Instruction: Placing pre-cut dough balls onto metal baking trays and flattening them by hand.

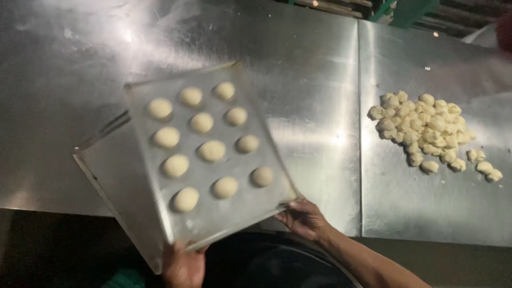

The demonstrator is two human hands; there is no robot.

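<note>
two hands are in view along the lower edge of the frame, and both grip the same metal baking tray. my left hand, at lower centre-left, is closed on the near corner of the tray, fingers wrapped under its rim. my right hand, at lower centre, holds the right near corner, fingers curled against the edge. the tray sits skewed, turned so its long sides run diagonally from lower centre toward the upper left of the frame.

twelve rounded dough balls rest on the tray in three rows of four, spaced apart and not touching one another.

a second tray lies beneath the first, its bare surface showing at the left and its corner pointing toward the lower left. i cannot tell whether my left hand also touches this lower tray.

both trays overlap the near edge of the steel desk, which fills the upper and middle frame. a seam runs top to bottom through the desk right of centre.

right of that seam, a pile of small dough pieces lies directly on the desk, well apart from the trays, with a few loose pieces just beside its lower right.
</note>
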